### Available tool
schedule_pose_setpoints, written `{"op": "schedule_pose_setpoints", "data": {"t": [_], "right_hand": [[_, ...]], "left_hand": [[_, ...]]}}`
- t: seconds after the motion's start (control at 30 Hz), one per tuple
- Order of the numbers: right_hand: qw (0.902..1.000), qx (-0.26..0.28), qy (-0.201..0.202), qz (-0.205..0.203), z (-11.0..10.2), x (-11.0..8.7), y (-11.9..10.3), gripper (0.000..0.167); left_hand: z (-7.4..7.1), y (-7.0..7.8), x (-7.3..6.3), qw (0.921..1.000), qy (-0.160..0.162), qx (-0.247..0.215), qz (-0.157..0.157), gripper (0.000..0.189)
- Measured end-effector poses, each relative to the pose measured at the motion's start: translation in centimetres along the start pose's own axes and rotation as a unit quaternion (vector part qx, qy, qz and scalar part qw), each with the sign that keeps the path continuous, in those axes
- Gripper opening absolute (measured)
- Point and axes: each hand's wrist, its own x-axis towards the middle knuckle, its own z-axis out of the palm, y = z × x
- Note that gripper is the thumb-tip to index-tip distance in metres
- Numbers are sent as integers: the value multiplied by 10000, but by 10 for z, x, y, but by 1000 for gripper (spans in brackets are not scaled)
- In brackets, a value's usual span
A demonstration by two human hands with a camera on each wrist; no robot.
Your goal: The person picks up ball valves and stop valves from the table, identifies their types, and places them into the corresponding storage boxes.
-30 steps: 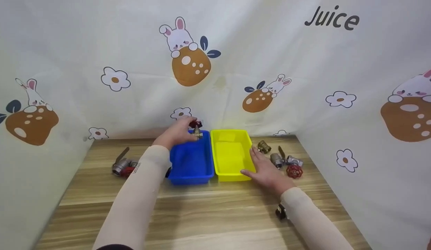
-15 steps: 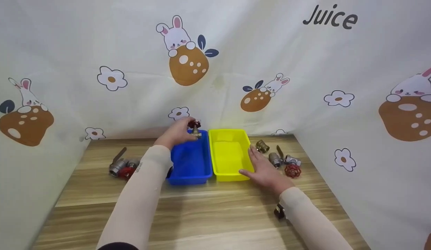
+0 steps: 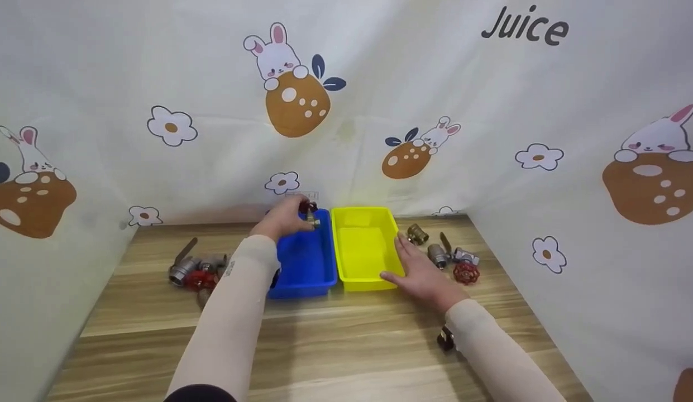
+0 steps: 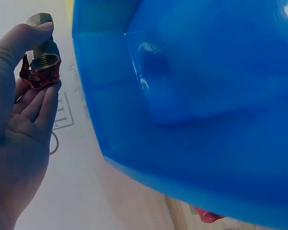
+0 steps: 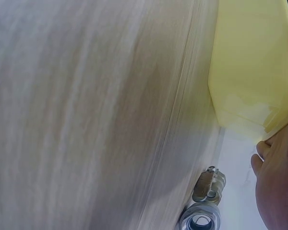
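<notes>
My left hand point(image 3: 282, 219) pinches a brass gate valve point(image 3: 312, 222) with a red handwheel above the far end of the blue bin point(image 3: 304, 267). In the left wrist view, the thumb presses on the valve's hex end point(image 4: 40, 20), and the fingertips lie at its red handwheel point(image 4: 42, 76). To the right of the blue bin stands a yellow bin point(image 3: 364, 251). My right hand point(image 3: 425, 277) rests along its right rim, fingers straight and thumb over the near corner. In the right wrist view, that hand point(image 5: 277, 187) is at the edge of the yellow bin point(image 5: 252, 62).
Left of the blue bin lie a lever ball valve point(image 3: 181, 272) and a red-wheeled valve point(image 3: 201, 280), partly behind my sleeve. To the right are a brass fitting point(image 3: 417, 234), another ball valve point(image 3: 437, 255) and a red-wheeled valve point(image 3: 466, 273). A printed curtain point(image 3: 357, 72) encloses the table.
My left hand has lowered slightly with the gate valve, and its forearm has shifted right, uncovering more of the left-hand valves. The right hand stays at the yellow bin. The head view has turned slightly right.
</notes>
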Motion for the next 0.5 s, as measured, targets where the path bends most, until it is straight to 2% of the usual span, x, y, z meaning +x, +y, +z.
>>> {"op": "schedule_pose_setpoints", "data": {"t": [0.2,0.5], "right_hand": [[10000,-30,-43,-66,-2,0,-1,109],[9999,-60,-25,-79,-1,1,1,111]], "left_hand": [[5,-6,8,9997,-15,185,149,69],[15,-12,16,9997,-216,131,-76,66]]}}
